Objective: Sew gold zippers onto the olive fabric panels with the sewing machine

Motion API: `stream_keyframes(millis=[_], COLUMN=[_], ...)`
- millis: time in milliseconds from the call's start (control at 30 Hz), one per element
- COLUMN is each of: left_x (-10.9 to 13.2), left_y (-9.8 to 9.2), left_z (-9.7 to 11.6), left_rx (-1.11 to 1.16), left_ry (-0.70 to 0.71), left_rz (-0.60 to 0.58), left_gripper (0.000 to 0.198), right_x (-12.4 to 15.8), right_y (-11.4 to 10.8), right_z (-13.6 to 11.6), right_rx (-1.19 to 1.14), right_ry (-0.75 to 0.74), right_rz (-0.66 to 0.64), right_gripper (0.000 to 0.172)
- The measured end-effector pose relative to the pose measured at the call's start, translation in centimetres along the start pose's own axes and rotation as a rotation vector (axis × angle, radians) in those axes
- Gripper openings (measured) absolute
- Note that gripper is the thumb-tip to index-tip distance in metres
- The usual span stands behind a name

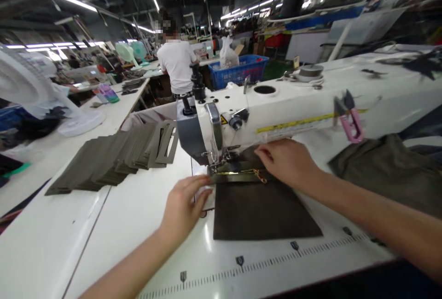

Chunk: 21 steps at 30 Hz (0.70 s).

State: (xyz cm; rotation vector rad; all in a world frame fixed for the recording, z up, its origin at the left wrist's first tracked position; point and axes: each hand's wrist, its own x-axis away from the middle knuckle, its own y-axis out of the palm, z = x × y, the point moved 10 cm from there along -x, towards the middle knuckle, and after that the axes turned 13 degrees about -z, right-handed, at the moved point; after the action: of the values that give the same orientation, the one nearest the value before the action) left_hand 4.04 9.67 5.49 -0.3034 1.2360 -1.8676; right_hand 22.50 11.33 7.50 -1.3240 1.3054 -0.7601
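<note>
Before the sewing machine (297,101), my left hand (179,202) spreads thumb from fingers; whether my right hand (288,161) clamps dark fabric (258,214), I cannot tell

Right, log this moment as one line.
left hand: at left end of zipper | right hand: on dark fabric | cut pieces: stacked left of sewing machine

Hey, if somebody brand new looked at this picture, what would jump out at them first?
Probably the big white sewing machine, stretching from the middle to the right edge, with pink-handled snips against its front. Below its needle end, the left hand and right hand flank a gold zipper on dark fabric. Farther left, a fanned stack of olive pieces lies on the white table.
</note>
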Motion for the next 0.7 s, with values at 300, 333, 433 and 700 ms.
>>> stream_keyframes(millis=[300, 333, 433, 700], left_x=[-1.0, -0.9, -0.8, -1.0], left_y=[2.2, 2.2, 2.2, 2.7], left_z=[-0.5, -0.4, -0.4, 0.5], left_rx=[-0.275, -0.272, -0.265, -0.35], left_ry=[0.176, 0.181, 0.197, 0.274], left_rz=[0.048, 0.06, 0.059, -0.005], left_gripper=[0.022, 0.022, 0.022, 0.022], right_x=[0.9, 0.7, 0.4, 0.3], right_y=[6.8, 7.0, 6.9, 7.1], right_z=[-8.4, -8.4, -8.1, -8.0], right_rx=[-0.024, -0.035, -0.061, -0.036], right_ry=[-0.347, -0.369, -0.408, -0.398], right_rz=[-0.097, -0.109, -0.12, -0.143], right_gripper=[0.023, 0.023, 0.022, 0.019])
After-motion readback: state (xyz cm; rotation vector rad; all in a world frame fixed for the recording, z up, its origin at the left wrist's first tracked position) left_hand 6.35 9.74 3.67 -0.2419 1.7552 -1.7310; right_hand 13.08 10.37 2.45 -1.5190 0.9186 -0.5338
